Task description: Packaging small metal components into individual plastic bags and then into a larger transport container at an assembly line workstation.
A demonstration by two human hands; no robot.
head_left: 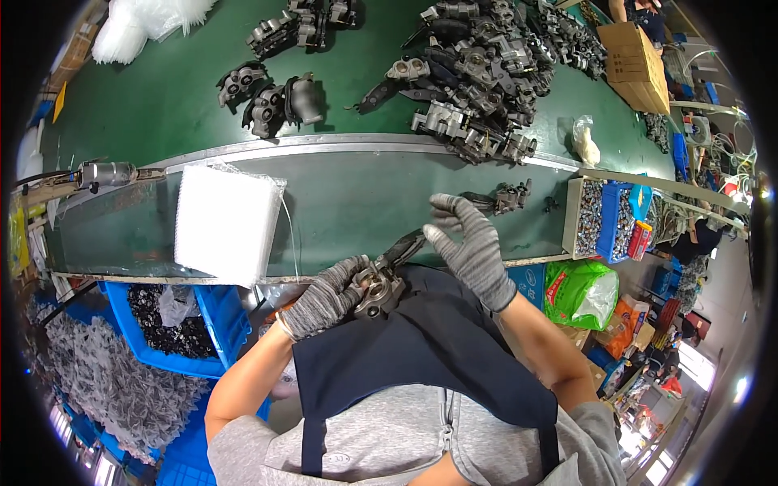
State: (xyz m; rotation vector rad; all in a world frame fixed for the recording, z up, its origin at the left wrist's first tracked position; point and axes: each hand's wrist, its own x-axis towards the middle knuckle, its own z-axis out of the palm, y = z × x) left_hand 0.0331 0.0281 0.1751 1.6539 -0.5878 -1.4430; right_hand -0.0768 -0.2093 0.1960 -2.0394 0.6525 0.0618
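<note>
My left hand [326,301], in a grey knitted glove, is closed around a metal brake caliper [381,293] close to my lap. The caliper has round bores on its body and a dark arm that points away toward the bench. To its right my gloved right hand [470,249] is raised with fingers stretched out and nothing visible in it. Just beyond those fingers, another caliper [510,197] lies on the green bench top [356,194].
A large heap of calipers [486,73] covers the back middle, with smaller groups [267,97] to its left. A white stack of plastic sheets [228,223] lies at left. Bins of small parts [590,217] stand at right; a blue crate [215,324] sits below left.
</note>
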